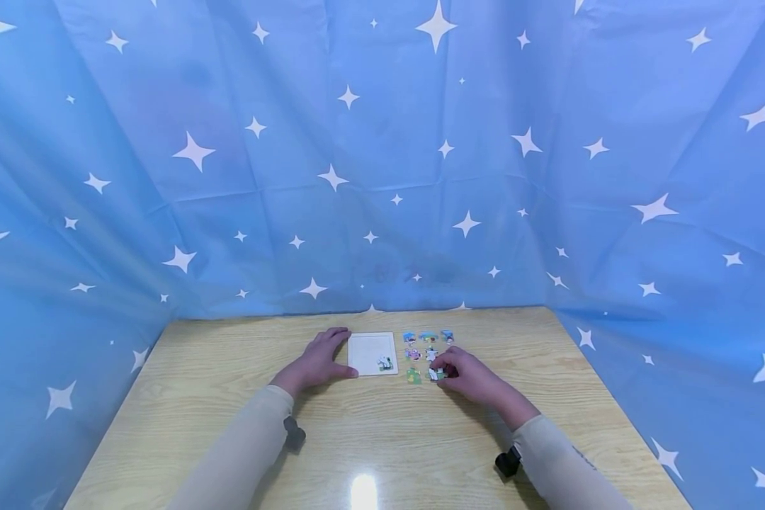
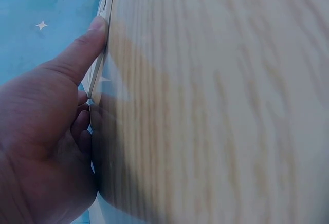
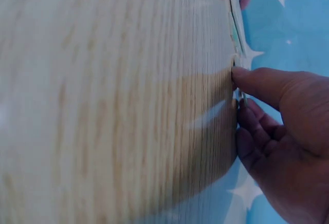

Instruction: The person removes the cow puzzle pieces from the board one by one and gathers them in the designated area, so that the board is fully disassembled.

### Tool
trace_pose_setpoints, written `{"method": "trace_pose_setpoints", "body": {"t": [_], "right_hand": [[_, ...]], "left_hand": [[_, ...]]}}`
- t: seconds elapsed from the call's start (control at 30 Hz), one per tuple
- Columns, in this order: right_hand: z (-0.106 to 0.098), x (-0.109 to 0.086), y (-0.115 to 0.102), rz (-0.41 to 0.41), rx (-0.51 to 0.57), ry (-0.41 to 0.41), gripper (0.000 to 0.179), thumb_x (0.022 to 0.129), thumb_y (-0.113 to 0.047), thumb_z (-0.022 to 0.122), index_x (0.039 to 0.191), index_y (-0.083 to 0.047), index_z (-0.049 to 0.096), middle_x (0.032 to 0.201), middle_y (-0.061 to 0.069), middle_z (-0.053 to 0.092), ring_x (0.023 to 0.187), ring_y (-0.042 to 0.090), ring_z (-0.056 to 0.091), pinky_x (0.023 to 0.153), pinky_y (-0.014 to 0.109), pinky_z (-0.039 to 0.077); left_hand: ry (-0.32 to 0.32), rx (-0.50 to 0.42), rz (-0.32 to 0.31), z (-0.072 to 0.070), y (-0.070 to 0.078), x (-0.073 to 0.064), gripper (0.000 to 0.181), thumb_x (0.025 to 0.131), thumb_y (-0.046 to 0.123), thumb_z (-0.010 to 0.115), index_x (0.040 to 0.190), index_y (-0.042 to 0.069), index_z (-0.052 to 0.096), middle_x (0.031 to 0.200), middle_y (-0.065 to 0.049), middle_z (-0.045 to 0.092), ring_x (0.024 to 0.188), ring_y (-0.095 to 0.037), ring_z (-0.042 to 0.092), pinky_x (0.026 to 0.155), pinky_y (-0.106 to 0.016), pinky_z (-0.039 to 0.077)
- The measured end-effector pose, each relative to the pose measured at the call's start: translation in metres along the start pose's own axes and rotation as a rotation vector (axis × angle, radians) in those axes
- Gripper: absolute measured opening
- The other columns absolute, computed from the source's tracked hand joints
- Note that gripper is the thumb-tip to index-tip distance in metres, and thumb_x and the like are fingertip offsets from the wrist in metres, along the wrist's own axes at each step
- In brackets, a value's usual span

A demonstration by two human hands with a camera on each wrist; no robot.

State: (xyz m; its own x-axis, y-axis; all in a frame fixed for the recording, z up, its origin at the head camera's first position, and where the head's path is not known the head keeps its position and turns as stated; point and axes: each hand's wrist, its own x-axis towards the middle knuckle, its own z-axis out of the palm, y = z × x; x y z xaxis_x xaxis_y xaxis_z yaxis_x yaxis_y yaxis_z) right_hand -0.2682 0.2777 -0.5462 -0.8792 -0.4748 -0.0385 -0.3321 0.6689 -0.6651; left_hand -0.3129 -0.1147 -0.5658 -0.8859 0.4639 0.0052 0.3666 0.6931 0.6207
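A square white puzzle tray [image 1: 363, 352] lies on the table, one puzzle piece [image 1: 384, 363] set in its near right corner. My left hand [image 1: 321, 360] holds the tray's left side, thumb at the near corner and fingers at the far one. In the left wrist view the thumb [image 2: 85, 52] presses the tray's edge. To the right, my right hand [image 1: 464, 372] pinches a white and green puzzle piece [image 1: 435, 375] at table height. The right wrist view shows that thumb [image 3: 257, 81] and the fingertips close together, the piece mostly hidden between them.
Between tray and right hand, several loose puzzle pieces lie in rows, including a green one [image 1: 414, 375], a pink one [image 1: 412, 353] and a blue one [image 1: 447, 336]. A blue curtain with white stars [image 1: 370, 142] hangs behind the wooden table [image 1: 229, 397].
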Motion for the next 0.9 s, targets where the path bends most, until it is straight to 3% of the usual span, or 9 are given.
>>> {"method": "trace_pose_setpoints", "body": {"t": [0.27,0.9], "right_hand": [[-0.0004,0.0007,-0.0005,-0.003,-0.001,0.000,0.023,0.103,-0.007,0.079,0.126,-0.010,0.076,0.113,0.004,0.060,0.097,0.020,0.055,0.081,0.034,0.051],[0.0011,0.0022,-0.0026,0.020,0.028,0.029,0.022,0.101,-0.008,0.081,0.122,-0.012,0.076,0.110,0.003,0.060,0.097,0.020,0.056,0.080,0.033,0.052]], "left_hand": [[0.006,-0.022,0.010,0.0003,0.0004,-0.0015,0.099,0.092,0.044,0.091,0.168,0.002,0.043,0.175,-0.018,0.036,0.162,-0.045,0.029,0.130,-0.066,0.026],[-0.009,-0.005,-0.006,-0.0011,0.0019,-0.0017,0.099,0.093,0.045,0.091,0.169,0.004,0.042,0.176,-0.014,0.036,0.163,-0.040,0.029,0.132,-0.059,0.027]]}}
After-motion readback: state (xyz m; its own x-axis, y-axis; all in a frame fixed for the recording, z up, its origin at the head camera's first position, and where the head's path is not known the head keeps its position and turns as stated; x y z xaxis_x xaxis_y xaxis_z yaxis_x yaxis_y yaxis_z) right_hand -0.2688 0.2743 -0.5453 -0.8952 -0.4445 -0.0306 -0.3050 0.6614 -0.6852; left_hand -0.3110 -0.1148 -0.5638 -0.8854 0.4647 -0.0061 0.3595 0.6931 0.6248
